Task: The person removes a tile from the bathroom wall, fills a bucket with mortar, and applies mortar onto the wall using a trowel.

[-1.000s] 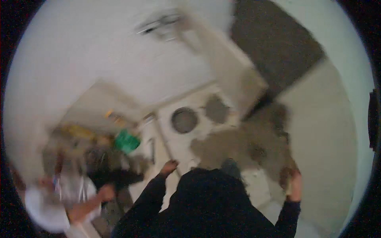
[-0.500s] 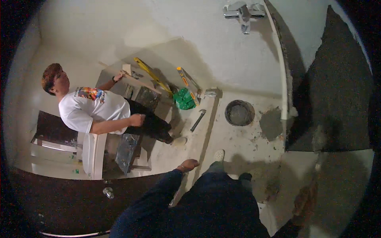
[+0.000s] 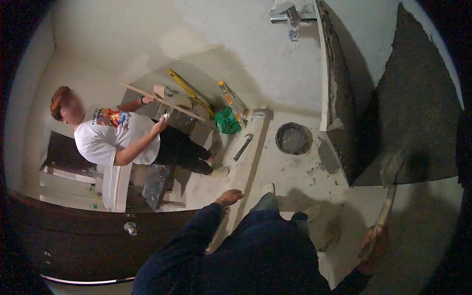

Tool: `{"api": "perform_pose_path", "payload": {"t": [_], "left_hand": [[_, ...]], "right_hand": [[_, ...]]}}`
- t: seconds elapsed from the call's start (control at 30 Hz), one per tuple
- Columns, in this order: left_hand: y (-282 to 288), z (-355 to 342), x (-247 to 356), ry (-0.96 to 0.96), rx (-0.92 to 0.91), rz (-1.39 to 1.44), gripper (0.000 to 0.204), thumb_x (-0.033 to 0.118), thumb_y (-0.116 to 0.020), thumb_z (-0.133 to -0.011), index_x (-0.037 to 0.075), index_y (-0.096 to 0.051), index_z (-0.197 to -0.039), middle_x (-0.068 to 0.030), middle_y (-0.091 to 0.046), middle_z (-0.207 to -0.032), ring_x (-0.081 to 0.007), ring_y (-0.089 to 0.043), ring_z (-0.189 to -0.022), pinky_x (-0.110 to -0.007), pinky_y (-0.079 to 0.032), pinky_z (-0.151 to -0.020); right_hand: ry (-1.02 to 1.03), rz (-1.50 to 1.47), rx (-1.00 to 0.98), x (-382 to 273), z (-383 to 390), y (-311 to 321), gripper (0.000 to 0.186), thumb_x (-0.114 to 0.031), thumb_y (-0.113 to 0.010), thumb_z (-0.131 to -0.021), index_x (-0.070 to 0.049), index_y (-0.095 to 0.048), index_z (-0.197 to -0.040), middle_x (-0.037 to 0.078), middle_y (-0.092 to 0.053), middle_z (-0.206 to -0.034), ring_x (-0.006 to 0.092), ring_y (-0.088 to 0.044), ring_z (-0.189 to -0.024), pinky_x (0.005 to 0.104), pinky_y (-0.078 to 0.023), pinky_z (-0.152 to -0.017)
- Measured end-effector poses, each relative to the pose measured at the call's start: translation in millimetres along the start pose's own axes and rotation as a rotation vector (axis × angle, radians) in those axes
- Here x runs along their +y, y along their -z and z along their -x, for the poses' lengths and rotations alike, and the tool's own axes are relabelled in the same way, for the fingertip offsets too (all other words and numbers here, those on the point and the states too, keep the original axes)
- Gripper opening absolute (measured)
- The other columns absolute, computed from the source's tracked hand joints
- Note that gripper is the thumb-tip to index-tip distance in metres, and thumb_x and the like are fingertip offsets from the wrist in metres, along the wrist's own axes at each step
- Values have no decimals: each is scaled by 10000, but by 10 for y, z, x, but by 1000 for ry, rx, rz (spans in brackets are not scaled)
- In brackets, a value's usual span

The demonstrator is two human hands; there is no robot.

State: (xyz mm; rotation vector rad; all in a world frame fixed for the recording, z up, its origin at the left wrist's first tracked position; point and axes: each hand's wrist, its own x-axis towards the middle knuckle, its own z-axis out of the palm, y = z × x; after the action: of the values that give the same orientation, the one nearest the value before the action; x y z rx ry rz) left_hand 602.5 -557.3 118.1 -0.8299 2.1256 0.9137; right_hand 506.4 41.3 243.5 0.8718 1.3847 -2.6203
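My right hand (image 3: 375,245), at the lower right, is wrapped round the pale handle of a trowel (image 3: 385,209). The trowel's grey blade is up against a large dark grey mortar patch (image 3: 418,108) on the right wall; its exact contact is hard to see in the shadow. My left hand (image 3: 230,197) hangs in front of me over the pale floor ledge, holding nothing, its fingers stretched out to the right. A black bucket (image 3: 293,138) with grey mortar in it stands on the floor ahead.
A thin upright panel (image 3: 324,73) with a mortar-crusted side juts out beside the patch. A hammer (image 3: 243,147) lies on the ledge (image 3: 258,162), near a green bag (image 3: 227,121) and a yellow level (image 3: 231,103). At left stands a person (image 3: 128,130) holding a wooden strip (image 3: 162,101).
My right hand and the trowel have come further into view, the blade over the mortar patch. The panel's edge appears shifted left. The other person has raised a hand toward the strip.
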Motion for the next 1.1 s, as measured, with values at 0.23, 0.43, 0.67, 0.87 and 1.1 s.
{"api": "perform_pose_path", "payload": {"t": [0.23, 0.43, 0.67, 0.87, 1.1], "left_hand": [[152, -394, 128, -162, -48, -202, 564, 486, -508, -853, 19, -586, -1160, -181, -604, -1147, -336, -545, -1100, -386, -412, -953], [467, -1248, -76, -340, -77, -227, 574, 471, -549, -834, 1, -582, -1162, -216, -599, -1139, -339, -549, -1101, -377, -418, -948], [846, -1533, 11, -249, -189, -94, 556, 444, -550, -855, -2, -564, -1185, -201, -597, -1156, -331, -550, -1099, -389, -414, -945], [1183, -1522, 348, -192, -281, -124, 533, 423, -541, -868, 8, -557, -1201, -200, -579, -1186, -325, -543, -1109, -378, -409, -954], [1601, -1571, 566, -93, -342, -87, 573, 438, -549, -875, 46, -479, -1286, -120, -571, -1170, -202, -595, -962, -344, -493, -742]], "right_hand": [[42, 55, 88, -32, 250, -309, 269, -255, -511, -911, -92, -482, -1123, 31, -538, -783, 75, -494, -503, 213, -421, -393], [59, 150, 155, 13, 507, -1039, 269, -250, -517, -903, -95, -473, -1118, 23, -533, -762, 66, -483, -487, 207, -407, -383], [-22, 117, 241, 144, 658, -1619, 338, -233, -498, -917, -112, -417, -1221, 48, -557, -830, 90, -511, -512, 216, -432, -387], [-6, 33, 147, 262, 675, -1817, 377, -254, -490, -930, -145, -411, -1282, 67, -583, -926, 127, -554, -550, 229, -474, -411], [-2, -28, 318, 351, 732, -2172, 340, -208, -487, -908, -108, -456, -1231, 47, -573, -808, 116, -499, -514, 237, -401, -393]]}}
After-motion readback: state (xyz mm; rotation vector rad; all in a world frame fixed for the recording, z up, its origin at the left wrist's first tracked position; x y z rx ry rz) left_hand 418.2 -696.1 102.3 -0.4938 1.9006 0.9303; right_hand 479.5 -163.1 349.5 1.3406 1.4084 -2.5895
